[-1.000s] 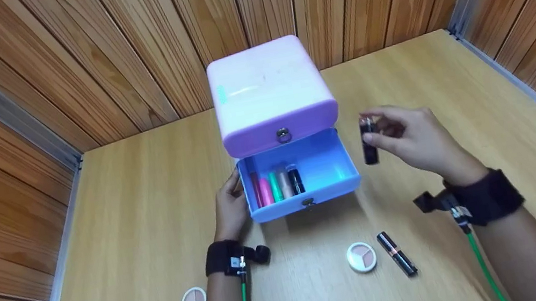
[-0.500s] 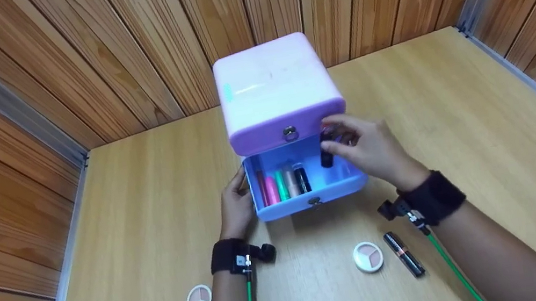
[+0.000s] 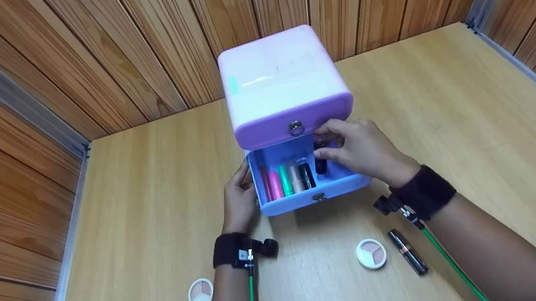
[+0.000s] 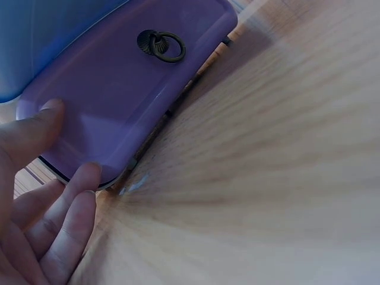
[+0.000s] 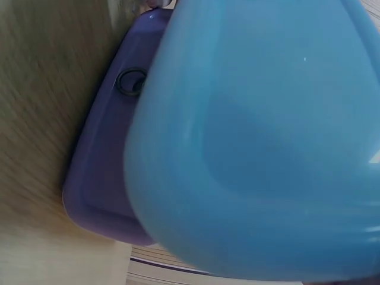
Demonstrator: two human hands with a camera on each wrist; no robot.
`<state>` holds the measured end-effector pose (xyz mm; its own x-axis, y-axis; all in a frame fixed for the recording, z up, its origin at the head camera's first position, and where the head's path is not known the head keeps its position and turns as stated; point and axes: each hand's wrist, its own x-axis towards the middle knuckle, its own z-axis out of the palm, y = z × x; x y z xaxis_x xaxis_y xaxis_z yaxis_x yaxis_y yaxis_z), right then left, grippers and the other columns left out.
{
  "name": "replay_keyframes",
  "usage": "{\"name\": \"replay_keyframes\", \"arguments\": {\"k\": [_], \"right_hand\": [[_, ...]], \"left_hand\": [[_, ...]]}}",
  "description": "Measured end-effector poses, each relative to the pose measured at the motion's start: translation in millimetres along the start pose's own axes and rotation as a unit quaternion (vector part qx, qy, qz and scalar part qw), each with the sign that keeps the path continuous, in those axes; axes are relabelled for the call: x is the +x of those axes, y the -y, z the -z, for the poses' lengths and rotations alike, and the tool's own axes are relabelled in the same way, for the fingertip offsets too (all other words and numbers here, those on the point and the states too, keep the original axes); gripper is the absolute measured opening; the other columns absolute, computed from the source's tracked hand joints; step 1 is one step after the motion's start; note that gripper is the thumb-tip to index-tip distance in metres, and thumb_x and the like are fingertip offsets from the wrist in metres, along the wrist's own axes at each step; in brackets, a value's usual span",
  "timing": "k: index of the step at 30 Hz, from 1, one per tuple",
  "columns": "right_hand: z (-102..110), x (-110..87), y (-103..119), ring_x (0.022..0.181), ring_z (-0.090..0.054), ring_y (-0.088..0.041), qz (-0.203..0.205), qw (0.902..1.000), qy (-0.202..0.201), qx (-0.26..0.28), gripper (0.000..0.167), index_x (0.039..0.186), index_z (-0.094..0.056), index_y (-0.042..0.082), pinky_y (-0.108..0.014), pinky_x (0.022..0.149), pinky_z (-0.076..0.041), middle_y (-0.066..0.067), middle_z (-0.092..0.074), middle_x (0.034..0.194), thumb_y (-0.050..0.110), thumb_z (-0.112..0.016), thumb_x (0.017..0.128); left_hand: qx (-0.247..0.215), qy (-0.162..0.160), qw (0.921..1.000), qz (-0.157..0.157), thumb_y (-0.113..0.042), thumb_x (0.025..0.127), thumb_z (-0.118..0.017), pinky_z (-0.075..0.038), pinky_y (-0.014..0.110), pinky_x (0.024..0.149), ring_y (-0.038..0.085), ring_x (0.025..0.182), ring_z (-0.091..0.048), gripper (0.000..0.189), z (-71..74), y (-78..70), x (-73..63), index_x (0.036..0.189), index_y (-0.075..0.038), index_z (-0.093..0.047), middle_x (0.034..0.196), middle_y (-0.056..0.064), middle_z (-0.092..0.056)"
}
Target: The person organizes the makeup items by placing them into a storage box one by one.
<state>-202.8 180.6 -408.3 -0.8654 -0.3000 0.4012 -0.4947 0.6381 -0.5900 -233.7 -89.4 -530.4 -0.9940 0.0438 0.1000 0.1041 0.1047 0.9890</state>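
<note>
A small drawer chest with a pink top (image 3: 282, 72) stands with its blue drawer (image 3: 339, 186) pulled out. Inside the blue drawer, several makeup tubes, among them a pink tube (image 3: 275, 184) and a green tube (image 3: 285, 180), line the left side. My right hand (image 3: 363, 148) pinches a dark lipstick (image 3: 321, 165) upright inside the drawer, right of the row. Whether its base touches the drawer floor, I cannot tell. My left hand (image 3: 239, 204) rests at the chest's left side, its thumb (image 4: 38, 133) on the lower purple drawer (image 4: 107, 89) and fingertips by its corner.
On the table in front lie a round three-shade palette (image 3: 371, 254) and a black tube (image 3: 408, 252). Another round palette (image 3: 200, 293) lies left of my left forearm. Wooden panel walls (image 3: 146, 40) enclose the table's back and sides.
My right hand has moved left with the lipstick, from beside the chest into the blue drawer, and lowered slightly. The left hand stays at the chest's side.
</note>
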Motion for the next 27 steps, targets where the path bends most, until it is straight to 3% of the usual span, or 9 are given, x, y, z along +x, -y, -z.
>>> {"name": "replay_keyframes", "arguments": {"k": [10,14,24,27], "right_hand": [[-2.4,7.1,2.2,0.088,-0.066,-0.017,-0.037,0.9965,0.073,-0.011,0.029,0.102,-0.068,0.009,-0.038,0.077,-0.052,-0.002,-0.070,0.097,0.026,-0.080,0.081],[-3.0,8.6,1.8,0.088,-0.066,-0.021,-0.046,0.9945,0.093,-0.016,0.029,0.103,-0.069,0.009,-0.039,0.077,-0.051,-0.002,-0.069,0.097,0.026,-0.080,0.082],[-3.4,9.7,-0.9,0.088,-0.065,-0.022,-0.034,0.9919,0.120,-0.027,0.029,0.103,-0.069,0.008,-0.040,0.078,-0.052,-0.004,-0.066,0.097,0.026,-0.080,0.083],[-3.8,10.3,-1.6,0.088,-0.064,-0.021,-0.025,0.9910,0.128,-0.029,0.029,0.102,-0.069,0.007,-0.041,0.079,-0.052,-0.004,-0.065,0.098,0.026,-0.080,0.083]], "left_hand": [[0.010,-0.003,0.9999,0.002,0.005,0.091,-0.060,-0.040,0.033,0.103,0.019,0.137,-0.035,0.058,1.1,0.9,0.6,0.145,-0.013,-0.046,0.148,0.004,-0.043],[0.009,-0.002,0.9999,0.007,0.006,0.091,-0.060,-0.041,0.031,0.102,0.019,0.135,-0.038,0.059,0.4,-3.5,-0.8,0.144,-0.013,-0.046,0.147,0.004,-0.043],[0.000,0.001,0.9999,0.015,0.008,0.091,-0.058,-0.047,0.029,0.095,0.017,0.128,-0.047,0.061,0.6,1.4,0.2,0.145,-0.016,-0.045,0.148,0.002,-0.042],[-0.003,0.003,0.9999,0.013,0.009,0.091,-0.056,-0.050,0.029,0.088,0.018,0.117,-0.056,0.061,0.8,1.3,-0.3,0.146,-0.016,-0.045,0.148,0.003,-0.043]]}}
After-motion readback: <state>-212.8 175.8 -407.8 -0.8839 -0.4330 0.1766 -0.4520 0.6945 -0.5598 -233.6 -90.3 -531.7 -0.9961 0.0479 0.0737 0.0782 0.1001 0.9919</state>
